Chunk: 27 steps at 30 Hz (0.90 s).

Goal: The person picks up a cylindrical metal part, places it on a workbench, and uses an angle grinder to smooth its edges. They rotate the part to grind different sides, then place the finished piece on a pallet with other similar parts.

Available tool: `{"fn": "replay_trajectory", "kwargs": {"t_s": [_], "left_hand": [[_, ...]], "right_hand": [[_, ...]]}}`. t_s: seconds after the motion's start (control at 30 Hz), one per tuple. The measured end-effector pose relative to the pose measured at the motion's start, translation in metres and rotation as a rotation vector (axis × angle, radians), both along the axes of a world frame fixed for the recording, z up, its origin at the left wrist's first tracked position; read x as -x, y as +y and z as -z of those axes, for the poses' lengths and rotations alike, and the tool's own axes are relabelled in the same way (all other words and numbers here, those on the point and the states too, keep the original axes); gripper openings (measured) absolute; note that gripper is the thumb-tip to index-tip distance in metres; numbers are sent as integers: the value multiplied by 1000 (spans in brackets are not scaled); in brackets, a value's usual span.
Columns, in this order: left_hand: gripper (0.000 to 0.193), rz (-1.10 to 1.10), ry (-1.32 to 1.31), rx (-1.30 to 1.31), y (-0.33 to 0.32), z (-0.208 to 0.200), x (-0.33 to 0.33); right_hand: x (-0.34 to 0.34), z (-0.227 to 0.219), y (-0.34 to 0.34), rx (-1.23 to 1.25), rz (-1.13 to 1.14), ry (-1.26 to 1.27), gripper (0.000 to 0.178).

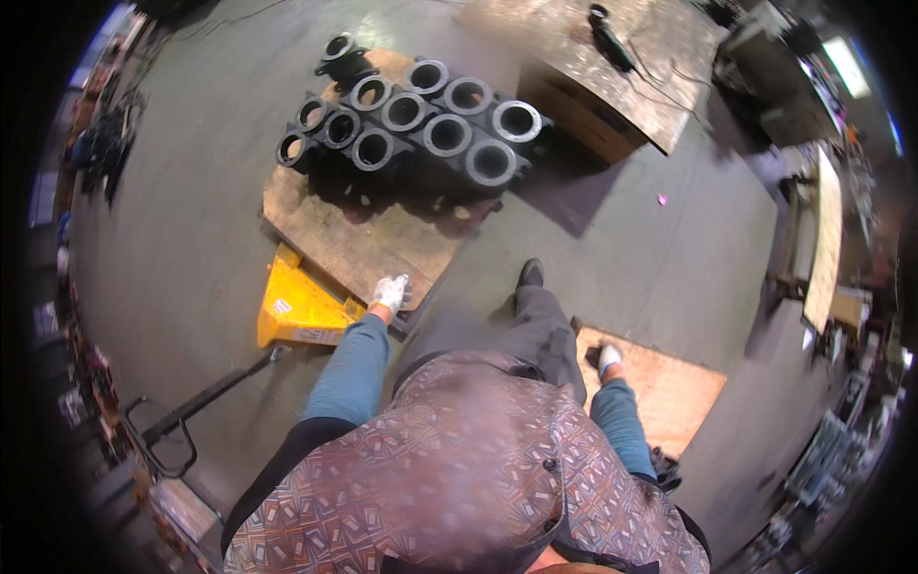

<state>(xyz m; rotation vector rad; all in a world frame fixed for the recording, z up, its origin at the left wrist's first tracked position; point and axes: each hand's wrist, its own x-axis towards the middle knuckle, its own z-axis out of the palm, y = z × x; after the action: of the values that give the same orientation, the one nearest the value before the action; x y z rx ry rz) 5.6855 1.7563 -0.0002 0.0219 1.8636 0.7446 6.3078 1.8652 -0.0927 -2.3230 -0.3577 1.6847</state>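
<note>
My left hand (pixel 390 290), in a white glove, is over the near edge of a wooden pallet top (pixel 349 251). Its fingers look curled and no object shows in them. On the right, my gloved right hand (pixel 609 358) is above a plywood board (pixel 669 387). A small dark piece (pixel 593 355) shows at its fingers, which look closed on it; its kind is too small to make out. Several black flanged pipe fittings (pixel 448 134) stand close together on the far part of the pallet, their bare metal rings facing up.
A yellow pallet jack (pixel 296 304) sits against the pallet's near left, its black handle (pixel 158 435) reaching back left. At the far right, a wooden worktable (pixel 660 72) carries a dark power tool (pixel 609 43) with a cord. A bench (pixel 822 249) stands at the right.
</note>
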Motion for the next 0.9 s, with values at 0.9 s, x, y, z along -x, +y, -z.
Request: {"fn": "replay_trajectory", "kwargs": {"t_s": [0.9], "left_hand": [[26,-855,265,-208,131,-77,35]], "right_hand": [[377,-43,383,128,-813,558,36]]}}
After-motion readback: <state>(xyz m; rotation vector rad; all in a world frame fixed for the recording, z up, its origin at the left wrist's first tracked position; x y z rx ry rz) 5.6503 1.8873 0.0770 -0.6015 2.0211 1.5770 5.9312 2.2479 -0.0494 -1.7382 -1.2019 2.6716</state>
